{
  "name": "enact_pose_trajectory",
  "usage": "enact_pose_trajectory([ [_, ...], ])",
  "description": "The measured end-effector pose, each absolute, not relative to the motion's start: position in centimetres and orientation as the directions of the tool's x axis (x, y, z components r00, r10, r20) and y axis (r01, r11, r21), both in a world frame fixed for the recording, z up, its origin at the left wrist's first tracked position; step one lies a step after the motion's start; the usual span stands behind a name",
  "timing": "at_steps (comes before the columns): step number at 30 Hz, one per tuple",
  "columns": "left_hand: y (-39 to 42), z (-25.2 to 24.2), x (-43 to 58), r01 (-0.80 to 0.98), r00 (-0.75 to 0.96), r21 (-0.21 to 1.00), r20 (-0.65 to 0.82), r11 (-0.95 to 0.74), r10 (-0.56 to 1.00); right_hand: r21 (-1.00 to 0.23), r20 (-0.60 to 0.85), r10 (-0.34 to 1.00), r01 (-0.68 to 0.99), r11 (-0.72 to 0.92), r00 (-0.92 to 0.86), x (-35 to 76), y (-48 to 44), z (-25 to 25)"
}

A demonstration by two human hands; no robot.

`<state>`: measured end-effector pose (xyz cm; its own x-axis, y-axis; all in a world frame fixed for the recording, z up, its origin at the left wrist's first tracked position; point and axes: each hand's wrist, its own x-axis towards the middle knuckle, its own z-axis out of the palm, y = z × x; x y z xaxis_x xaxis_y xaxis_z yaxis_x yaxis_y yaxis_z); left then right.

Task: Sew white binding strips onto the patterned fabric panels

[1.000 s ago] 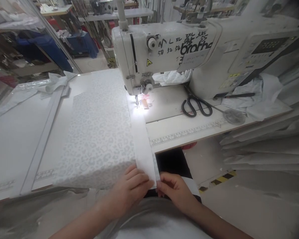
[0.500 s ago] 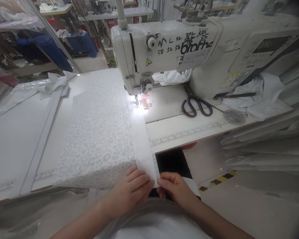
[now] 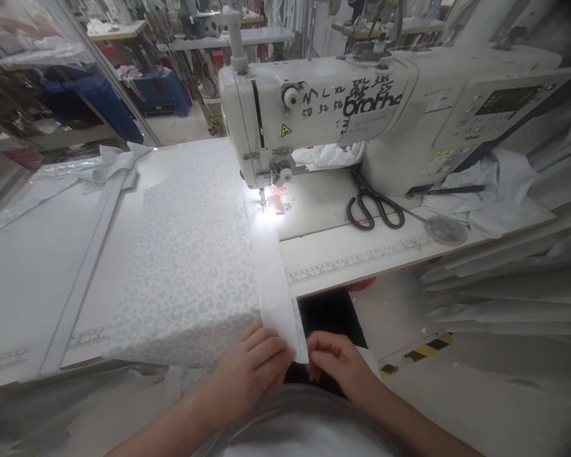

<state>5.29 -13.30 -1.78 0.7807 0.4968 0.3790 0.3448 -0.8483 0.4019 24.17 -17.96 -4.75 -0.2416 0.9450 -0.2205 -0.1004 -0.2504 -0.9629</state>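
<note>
A pale fabric (image 3: 195, 266) with a grey leopard print lies over the table edge, a plain white strip (image 3: 269, 273) along its right side. The strip runs up under the lit presser foot (image 3: 262, 202) of a white sewing machine (image 3: 314, 120). My left hand (image 3: 259, 358) is closed on the strip's near end, its fingers bent over the cloth and the thumb hidden. Just beside the strip's right corner, my right hand (image 3: 337, 358) has its fingers curled in and pressed together. Whatever is between those fingertips is too small to make out.
Black-handled scissors (image 3: 375, 206) lie on the machine bed, near a round clear object (image 3: 446, 228). A printed ruler (image 3: 352, 260) follows the table's front edge. Crumpled white cloth (image 3: 499, 190) sits at the right, and a long flat strip (image 3: 85, 260) at the left.
My right hand has shifted slightly right, from touching the strip's edge to just beside it. My left hand stays on the strip. The view has tilted a little.
</note>
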Motion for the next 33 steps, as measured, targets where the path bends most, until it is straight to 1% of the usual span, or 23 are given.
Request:
enact_pose_trajectory([
  [1,-13.4,-1.8,5.3,0.341,0.780,0.418,0.374,-0.842,0.501,-0.995,-0.069,0.979,0.083,-0.054,-0.190,24.4,-17.9,-4.4],
  [2,-13.5,-1.7,5.3,0.336,0.779,0.433,0.371,-0.836,0.505,-0.953,0.109,0.977,0.261,0.155,-0.184,24.7,-17.8,-4.0],
  [3,-13.6,-1.6,5.3,0.329,0.782,0.446,0.366,-0.833,0.505,-0.852,0.271,0.935,0.395,0.343,-0.229,24.8,-17.6,-3.6],
  [4,-13.7,-1.4,5.4,0.323,0.789,0.455,0.355,-0.830,0.502,-0.736,0.383,0.870,0.466,0.490,-0.310,24.9,-17.3,-3.2],
  [5,-13.7,-1.2,5.4,0.321,0.798,0.464,0.336,-0.825,0.500,-0.637,0.442,0.803,0.490,0.594,-0.399,25.0,-16.9,-2.9],
  [7,-13.2,-0.6,5.4,0.321,0.813,0.514,0.281,-0.796,0.510,-0.510,0.480,0.708,0.491,0.706,-0.518,24.8,-16.0,-2.2],
  [9,-12.1,0.1,5.3,0.341,0.782,0.607,0.240,-0.718,0.575,-0.456,0.478,0.671,0.492,0.742,-0.567,24.6,-15.3,-1.5],
  [11,-10.3,0.5,4.9,0.414,0.694,0.661,0.216,-0.626,0.687,-0.427,0.469,0.656,0.498,0.755,-0.591,24.4,-15.0,-1.0],
  [13,-8.4,0.5,4.3,0.525,0.621,0.618,0.191,-0.585,0.760,-0.409,0.490,0.646,0.500,0.763,-0.586,24.3,-14.9,-0.9],
  [15,-6.6,0.3,3.8,0.605,0.631,0.519,0.150,-0.604,0.761,-0.399,0.518,0.640,0.501,0.768,-0.568,24.3,-14.7,-1.2],
  [17,-5.3,-0.1,3.3,0.622,0.671,0.443,0.124,-0.646,0.731,-0.401,0.520,0.638,0.497,0.769,-0.567,24.3,-14.1,-1.7],
  [20,-3.8,-0.1,3.0,0.612,0.703,0.387,0.135,-0.690,0.699,-0.406,0.526,0.634,0.487,0.773,-0.567,24.1,-12.7,-2.2],
  [22,-2.7,0.0,2.8,0.605,0.714,0.367,0.143,-0.707,0.685,-0.407,0.537,0.631,0.483,0.775,-0.561,24.0,-11.5,-2.1],
  [27,0.9,0.3,2.4,0.591,0.736,0.334,0.149,-0.734,0.660,-0.387,0.512,0.631,0.499,0.775,-0.583,23.7,-8.7,-1.4],
  [30,1.6,0.2,2.7,0.602,0.726,0.307,0.175,-0.738,0.665,-0.375,0.506,0.632,0.511,0.774,-0.587,23.6,-7.1,-1.2],
  [32,0.7,0.3,3.2,0.598,0.712,0.329,0.202,-0.731,0.673,-0.375,0.492,0.634,0.512,0.773,-0.597,23.7,-6.0,-1.2],
  [33,0.0,0.3,3.5,0.579,0.709,0.371,0.213,-0.726,0.673,-0.376,0.483,0.640,0.518,0.768,-0.598,23.7,-5.5,-1.2],
])
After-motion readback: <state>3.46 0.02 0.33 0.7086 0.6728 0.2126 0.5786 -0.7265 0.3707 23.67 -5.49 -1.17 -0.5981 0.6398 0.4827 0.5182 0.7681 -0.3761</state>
